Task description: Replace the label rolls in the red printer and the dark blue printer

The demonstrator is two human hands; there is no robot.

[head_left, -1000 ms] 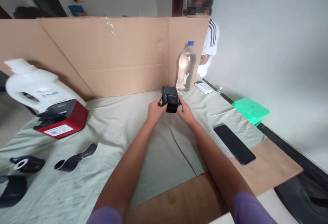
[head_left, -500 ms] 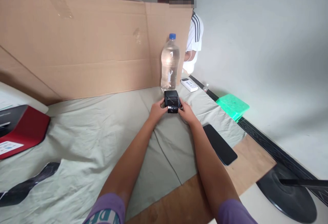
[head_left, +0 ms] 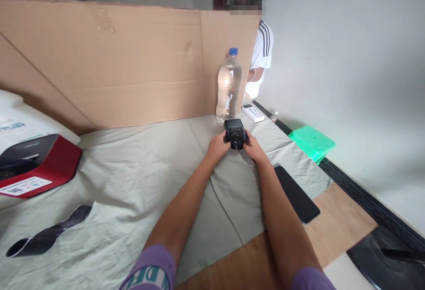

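Both hands are gripping a small black boxy device that is sitting on the pale green cloth at about 12 o'clock from the person: the left hand is clasping its left side and the right hand its right side, fingers curled against it. No writing on the device is legible. Just beyond it, at 12 o'clock, a clear water bottle with a blue cap is standing upright against the cardboard screen. A white remote is lying at 1 o'clock, a black phone at 3 o'clock. At 9 o'clock a red-and-black box is bearing a white label, unreadable. The purple sleeve is showing the letters "DE".
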